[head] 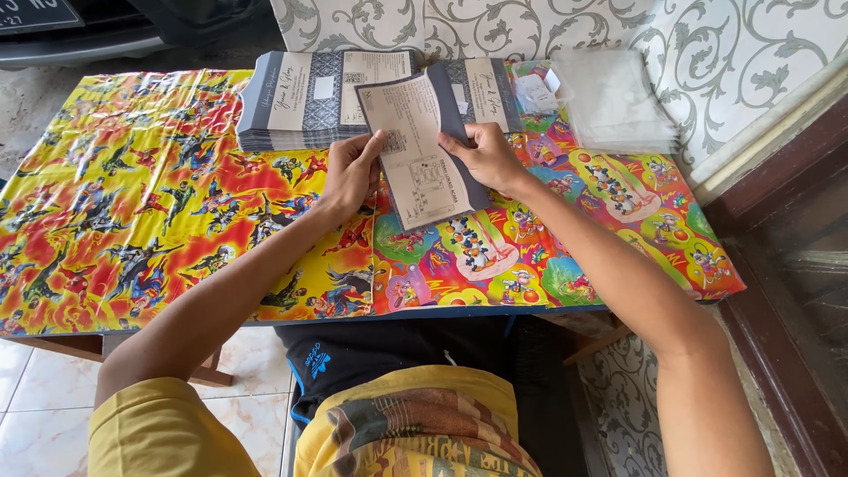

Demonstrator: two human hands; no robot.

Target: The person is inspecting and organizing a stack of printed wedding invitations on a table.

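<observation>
Beige card sits pinched between both hands' fingers.

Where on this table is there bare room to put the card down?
Free: the table's left half, left of the left hand, and the near strip. Crowded: the far edge, with card stacks and clear sleeves.

card stack on table, sleeves right

Card's print too small, car cut off above
</observation>
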